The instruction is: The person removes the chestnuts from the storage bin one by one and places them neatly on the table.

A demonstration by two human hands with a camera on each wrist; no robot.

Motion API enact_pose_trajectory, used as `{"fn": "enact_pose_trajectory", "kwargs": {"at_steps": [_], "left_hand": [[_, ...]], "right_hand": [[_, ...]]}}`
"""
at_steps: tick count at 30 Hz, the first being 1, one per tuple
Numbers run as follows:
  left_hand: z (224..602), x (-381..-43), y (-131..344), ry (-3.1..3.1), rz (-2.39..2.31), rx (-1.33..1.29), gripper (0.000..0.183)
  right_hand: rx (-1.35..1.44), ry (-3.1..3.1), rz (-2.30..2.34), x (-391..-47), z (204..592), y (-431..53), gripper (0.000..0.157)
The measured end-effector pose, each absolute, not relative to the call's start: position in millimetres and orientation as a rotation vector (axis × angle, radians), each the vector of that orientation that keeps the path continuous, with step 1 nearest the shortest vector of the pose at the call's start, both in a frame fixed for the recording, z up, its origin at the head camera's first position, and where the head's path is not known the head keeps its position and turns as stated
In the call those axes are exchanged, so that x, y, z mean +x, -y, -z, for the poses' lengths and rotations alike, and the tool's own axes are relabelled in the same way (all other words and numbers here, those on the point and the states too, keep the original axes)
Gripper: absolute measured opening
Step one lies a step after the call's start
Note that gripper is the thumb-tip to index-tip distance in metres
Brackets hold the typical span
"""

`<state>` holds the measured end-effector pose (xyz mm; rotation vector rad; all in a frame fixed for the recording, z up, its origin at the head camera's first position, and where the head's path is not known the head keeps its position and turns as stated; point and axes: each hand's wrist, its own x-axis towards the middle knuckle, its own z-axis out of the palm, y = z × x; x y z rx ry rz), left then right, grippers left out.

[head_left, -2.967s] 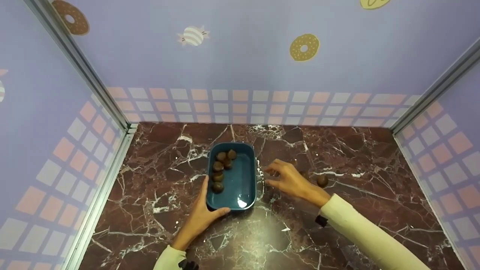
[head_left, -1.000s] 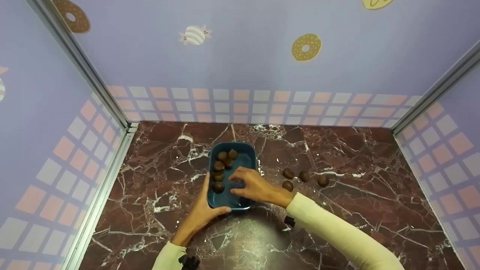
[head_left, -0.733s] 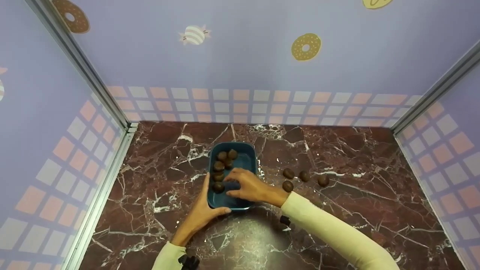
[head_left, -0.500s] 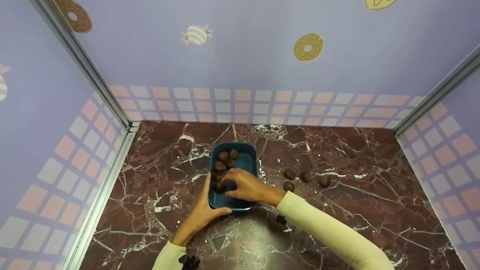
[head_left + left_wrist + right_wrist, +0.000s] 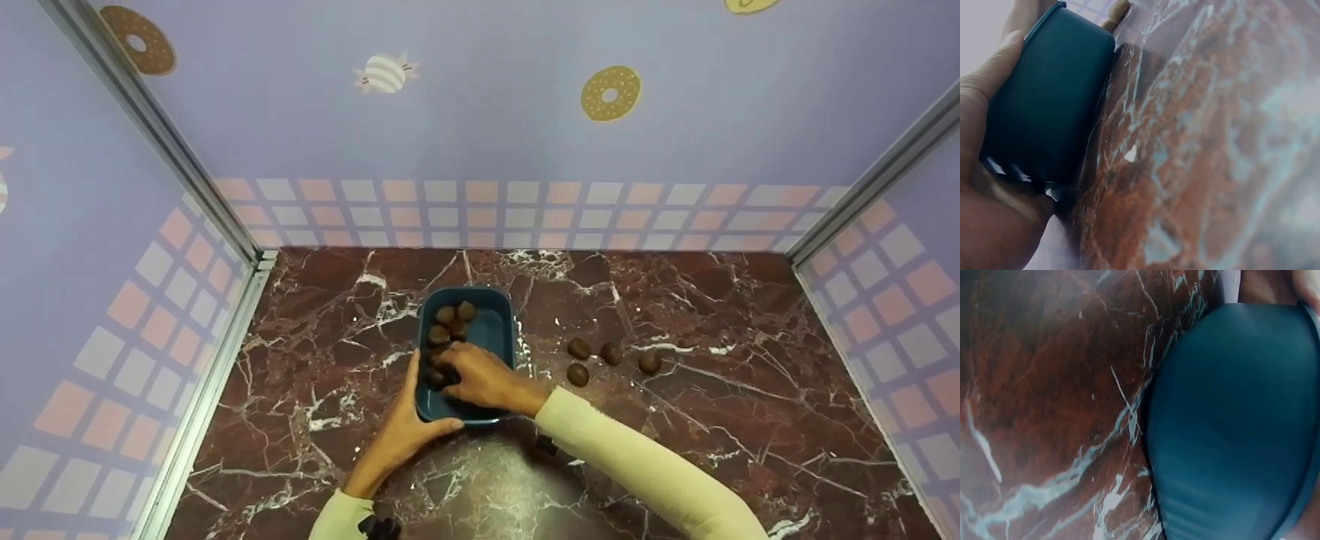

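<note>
A deep teal-blue rectangular dish (image 5: pixel 493 330) stands on the marble surface. Several round brown chestnuts (image 5: pixel 466 311) lie along its left side. My left hand (image 5: pixel 405 431) holds the dish's near left corner, fingers along the left wall and thumb at the near rim; the left wrist view shows that hand wrapped against the dish's outer wall (image 5: pixel 1050 95). Inside the dish, my right hand (image 5: pixel 484 381) has its thumb and curled fingers round the nearest chestnut (image 5: pixel 436 379), partly covering it and the one behind. In the right wrist view the dish's wall (image 5: pixel 1235 427) hides the fingers.
Several loose chestnuts (image 5: pixel 610 353) sit on the marble surface (image 5: pixel 720 412) right of the dish. Purple patterned panels (image 5: pixel 495 112) enclose the back and both sides, with metal posts (image 5: pixel 169 135) at the corners.
My right hand went from beside the loose chestnuts leftward into the dish, then closed in on the nearest chestnut at its left wall. My left hand keeps its hold on the corner.
</note>
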<state>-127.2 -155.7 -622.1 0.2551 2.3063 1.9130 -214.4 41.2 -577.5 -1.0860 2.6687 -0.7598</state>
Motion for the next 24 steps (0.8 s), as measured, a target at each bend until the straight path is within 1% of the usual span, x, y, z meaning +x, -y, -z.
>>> {"fn": "enact_pose_trajectory", "kwargs": {"at_steps": [4,13,15,17,20,24], "left_hand": [[623.0,-127.0,155.2,-2.316,-1.902,0.251,0.139],[622.8,-126.7,154.9,-2.305,-1.924,0.267,0.137],[622.3,-127.1,154.5,-2.311,-1.913,0.265,0.137],[621.6,-127.4,154.4,-2.323,-1.896,0.262,0.137],[621.2,-128.1,154.5,-2.325,-1.892,0.269,0.137],[622.2,-128.3,155.6,-2.284,-1.935,0.28,0.137]], "right_hand": [[-1.076,-2.701,0.737,-212.9,581.0,-36.8,0.05],[-1.122,-2.742,0.673,-209.7,584.1,-31.8,0.052],[-1.105,-2.738,0.684,-210.5,582.5,-32.7,0.044],[-1.089,-2.729,0.719,-211.9,579.9,-34.6,0.041],[-1.055,-2.717,0.766,-212.8,574.4,-39.5,0.029],[-1.021,-2.706,0.836,-210.6,566.3,-47.0,0.028]]}}
